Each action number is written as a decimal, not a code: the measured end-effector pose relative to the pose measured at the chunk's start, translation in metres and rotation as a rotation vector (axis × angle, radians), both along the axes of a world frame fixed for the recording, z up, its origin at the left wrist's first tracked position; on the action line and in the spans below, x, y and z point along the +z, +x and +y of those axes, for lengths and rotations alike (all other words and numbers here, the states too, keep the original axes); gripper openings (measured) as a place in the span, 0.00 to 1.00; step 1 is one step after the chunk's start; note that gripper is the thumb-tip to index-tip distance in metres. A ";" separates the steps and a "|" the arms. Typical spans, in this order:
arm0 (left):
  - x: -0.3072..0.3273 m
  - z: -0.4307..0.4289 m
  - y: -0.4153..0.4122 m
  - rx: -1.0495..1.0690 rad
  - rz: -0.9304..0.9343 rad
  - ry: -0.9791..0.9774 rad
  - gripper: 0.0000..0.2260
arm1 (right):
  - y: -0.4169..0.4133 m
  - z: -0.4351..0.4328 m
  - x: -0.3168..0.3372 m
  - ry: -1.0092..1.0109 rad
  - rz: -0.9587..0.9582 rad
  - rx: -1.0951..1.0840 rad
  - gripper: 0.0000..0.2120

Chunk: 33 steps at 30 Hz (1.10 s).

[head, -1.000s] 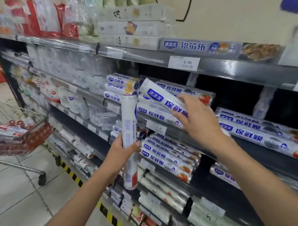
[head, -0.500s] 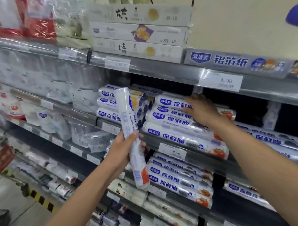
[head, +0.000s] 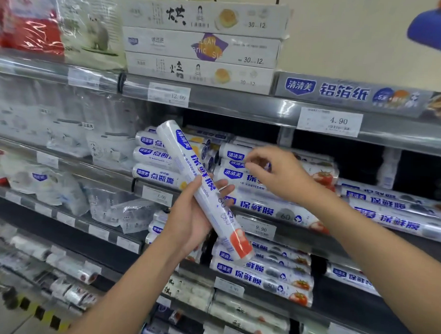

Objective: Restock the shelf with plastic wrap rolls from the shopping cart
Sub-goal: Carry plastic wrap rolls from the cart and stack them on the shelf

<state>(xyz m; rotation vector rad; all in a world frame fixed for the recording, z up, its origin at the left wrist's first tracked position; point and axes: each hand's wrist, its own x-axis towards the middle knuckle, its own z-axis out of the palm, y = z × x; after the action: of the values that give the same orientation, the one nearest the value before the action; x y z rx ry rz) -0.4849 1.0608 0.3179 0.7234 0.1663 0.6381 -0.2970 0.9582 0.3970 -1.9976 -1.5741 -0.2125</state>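
- The right hand (head: 279, 176) has come off the stacked rolls (head: 263, 208) on the middle shelf (head: 299, 238), its fingers loosely curled and empty.
- The left hand (head: 190, 223) grips a plastic wrap roll (head: 187, 160), fingers wrapped round it, tilted just before that stack.
- That roll probably goes in next.

One plastic wrap roll (head: 200, 170), white with blue lettering and an orange-red patch at its lower end, sits tilted in the left hand (head: 190, 220), top end leaning up and to the left, just in front of the shelf (head: 294, 234). Behind it, matching rolls (head: 258, 208) lie on their sides in a stack on that shelf, long sides facing out, tomato pictures at their right ends
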 end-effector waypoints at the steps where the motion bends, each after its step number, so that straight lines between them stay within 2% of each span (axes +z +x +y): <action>1: 0.002 -0.003 0.002 -0.006 -0.028 -0.007 0.15 | -0.016 -0.006 -0.001 -0.081 0.099 0.055 0.06; 4: 0.007 -0.011 0.013 -0.020 -0.070 -0.007 0.21 | -0.052 -0.019 -0.013 -0.286 0.258 0.149 0.08; 7: 0.010 -0.018 0.027 0.012 -0.094 0.029 0.23 | -0.061 -0.024 -0.030 -0.189 0.283 0.121 0.04; 9: 0.009 -0.018 0.033 0.082 -0.040 0.191 0.29 | -0.055 -0.031 -0.026 -0.153 0.309 0.081 0.07; 11: -0.001 -0.012 0.037 0.249 0.183 0.669 0.28 | -0.038 -0.041 -0.014 -0.132 0.217 0.025 0.17; 13: -0.018 0.002 0.040 0.551 0.398 1.352 0.24 | -0.017 -0.052 -0.002 -0.131 0.007 -0.102 0.23; 14: -0.025 0.009 0.041 0.630 0.480 1.600 0.23 | -0.008 -0.057 0.004 -0.127 -0.088 -0.174 0.24; 16: -0.037 0.017 0.045 0.646 0.621 1.821 0.24 | 0.012 -0.063 0.010 -0.113 -0.210 -0.300 0.26; 18: -0.044 0.019 0.046 0.610 0.710 1.891 0.23 | 0.031 -0.067 0.009 -0.129 -0.248 -0.381 0.26; 21: -0.050 0.022 0.046 0.640 0.717 1.962 0.22 | 0.052 -0.070 -0.003 -0.181 -0.249 -0.421 0.25; 33: -0.054 0.020 0.045 0.576 0.732 1.936 0.24 | 0.063 -0.068 -0.022 -0.135 -0.183 -0.375 0.24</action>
<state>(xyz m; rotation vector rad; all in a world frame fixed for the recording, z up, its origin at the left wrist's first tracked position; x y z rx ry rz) -0.4398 1.0810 0.2643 2.8578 0.4311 0.9542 -0.2340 0.8905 0.3750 -2.4301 -1.3353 -0.4568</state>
